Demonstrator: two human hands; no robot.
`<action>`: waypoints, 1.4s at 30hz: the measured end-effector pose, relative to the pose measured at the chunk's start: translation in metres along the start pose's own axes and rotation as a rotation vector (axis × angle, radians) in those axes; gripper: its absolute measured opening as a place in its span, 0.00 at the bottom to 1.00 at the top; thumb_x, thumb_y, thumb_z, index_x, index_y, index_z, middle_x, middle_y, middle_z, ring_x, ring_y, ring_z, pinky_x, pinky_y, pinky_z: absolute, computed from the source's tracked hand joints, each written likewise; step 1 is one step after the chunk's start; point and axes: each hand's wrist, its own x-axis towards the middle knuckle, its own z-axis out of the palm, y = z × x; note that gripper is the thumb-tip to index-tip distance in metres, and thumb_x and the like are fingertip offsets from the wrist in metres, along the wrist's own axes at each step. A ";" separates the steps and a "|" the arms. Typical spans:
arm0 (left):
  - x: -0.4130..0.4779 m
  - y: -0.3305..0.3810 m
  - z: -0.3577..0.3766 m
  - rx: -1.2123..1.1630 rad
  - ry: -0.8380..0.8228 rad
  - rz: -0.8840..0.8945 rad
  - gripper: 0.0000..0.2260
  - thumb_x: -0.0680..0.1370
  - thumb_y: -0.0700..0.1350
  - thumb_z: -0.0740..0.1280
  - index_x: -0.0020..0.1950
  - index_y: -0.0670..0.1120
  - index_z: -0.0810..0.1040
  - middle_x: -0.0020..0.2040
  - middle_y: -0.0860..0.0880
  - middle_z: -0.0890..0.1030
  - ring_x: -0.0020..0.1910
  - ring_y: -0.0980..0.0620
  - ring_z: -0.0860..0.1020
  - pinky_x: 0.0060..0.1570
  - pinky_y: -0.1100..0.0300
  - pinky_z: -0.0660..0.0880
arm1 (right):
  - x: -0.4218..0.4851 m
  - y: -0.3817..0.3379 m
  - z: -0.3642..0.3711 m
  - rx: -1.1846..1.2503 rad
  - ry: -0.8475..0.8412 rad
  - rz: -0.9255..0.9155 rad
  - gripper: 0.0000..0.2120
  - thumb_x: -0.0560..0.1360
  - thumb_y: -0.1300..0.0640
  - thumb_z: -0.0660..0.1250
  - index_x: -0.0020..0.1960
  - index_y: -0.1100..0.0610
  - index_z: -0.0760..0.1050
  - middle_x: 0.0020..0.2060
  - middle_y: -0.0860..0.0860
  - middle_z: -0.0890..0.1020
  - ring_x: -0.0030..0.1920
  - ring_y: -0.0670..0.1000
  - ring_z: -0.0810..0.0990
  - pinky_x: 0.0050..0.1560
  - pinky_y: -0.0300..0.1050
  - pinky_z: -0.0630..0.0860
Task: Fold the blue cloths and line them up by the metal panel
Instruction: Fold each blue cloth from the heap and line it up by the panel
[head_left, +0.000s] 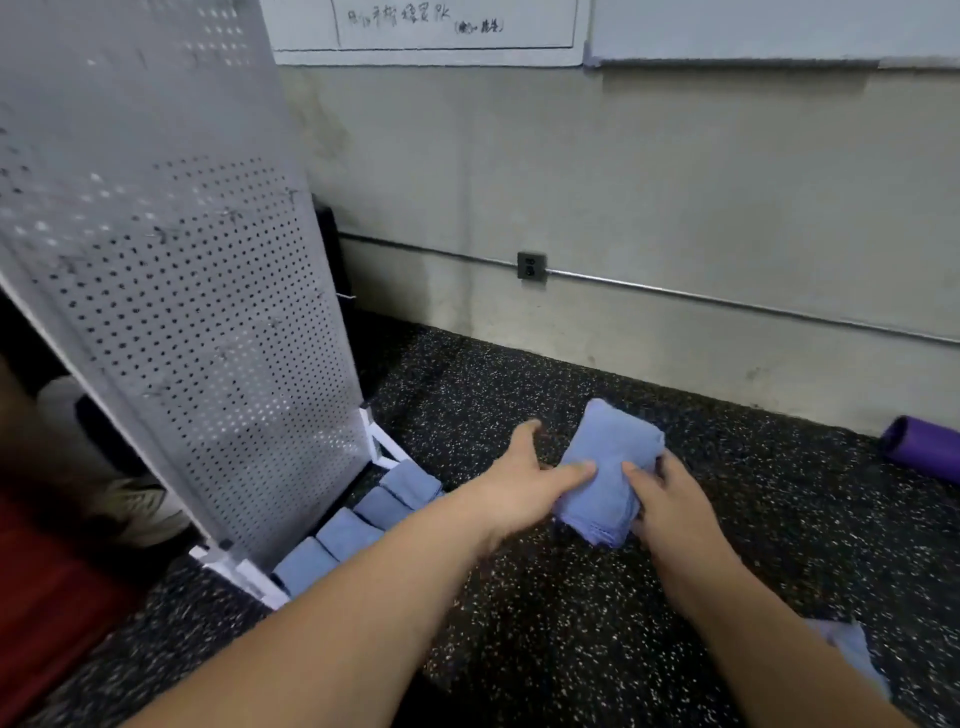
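Hands (519, 483) (675, 514) on folded cloth (608, 441), wall writing (415, 15) (illegible)

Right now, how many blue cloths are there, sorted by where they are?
Row cloths by the panel: 4
Middle cloth, between left hand and right hand: 1
Loose cloth: 1
Total: 6
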 end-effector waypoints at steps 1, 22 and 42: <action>0.001 -0.013 -0.017 0.021 0.013 0.038 0.37 0.81 0.58 0.72 0.84 0.61 0.54 0.56 0.53 0.82 0.58 0.52 0.82 0.63 0.54 0.77 | 0.001 0.006 0.018 -0.047 -0.064 0.007 0.15 0.87 0.58 0.63 0.72 0.47 0.74 0.64 0.49 0.84 0.58 0.48 0.86 0.58 0.51 0.83; 0.106 -0.344 -0.187 -0.011 0.507 -0.185 0.48 0.73 0.63 0.78 0.84 0.68 0.51 0.70 0.55 0.73 0.66 0.56 0.76 0.69 0.55 0.75 | 0.190 0.231 0.280 -0.506 -0.737 0.090 0.24 0.85 0.60 0.66 0.74 0.38 0.72 0.73 0.44 0.78 0.72 0.45 0.77 0.75 0.56 0.74; 0.142 -0.343 -0.184 0.553 0.517 -0.244 0.42 0.78 0.58 0.74 0.85 0.58 0.53 0.76 0.53 0.60 0.76 0.50 0.62 0.75 0.54 0.66 | 0.216 0.267 0.296 -1.166 -0.587 -0.326 0.27 0.84 0.43 0.65 0.81 0.44 0.66 0.71 0.48 0.74 0.69 0.53 0.71 0.65 0.51 0.76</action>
